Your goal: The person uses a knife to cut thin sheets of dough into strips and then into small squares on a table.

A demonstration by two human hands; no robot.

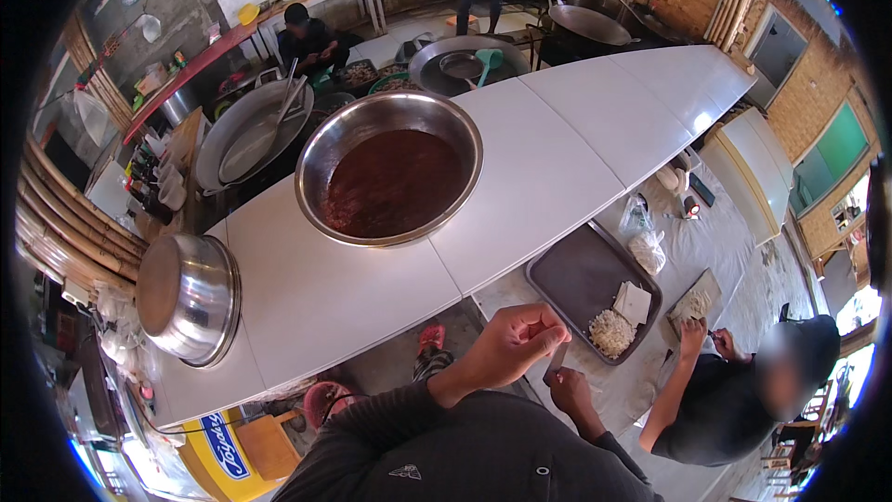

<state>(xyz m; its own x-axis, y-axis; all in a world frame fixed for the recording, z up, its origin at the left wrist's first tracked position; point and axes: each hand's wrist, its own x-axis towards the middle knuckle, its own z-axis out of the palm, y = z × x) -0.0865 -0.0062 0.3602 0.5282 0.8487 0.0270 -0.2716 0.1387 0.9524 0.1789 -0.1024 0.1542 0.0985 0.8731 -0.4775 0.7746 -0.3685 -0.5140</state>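
Observation:
My left hand (509,346) is raised in front of my chest with its fingers curled and pressed together. Whatever it may pinch is too small or hidden to tell. Just to its right and lower, my right hand (571,392) grips a knife (557,359), whose blade points up past the left fingertips. Beyond both hands lies a dark rectangular tray (571,265). On the tray are a heap of small white chopped pieces (611,333) and flat white slabs (633,302).
A large steel basin (311,167) of dark red-brown liquid stands on the white tiled counter (539,158). An overturned steel basin (190,297) sits at left. Close at right, a co-worker (715,409) works over a cutting board (692,302). Large woks (251,135) and two people are behind the counter.

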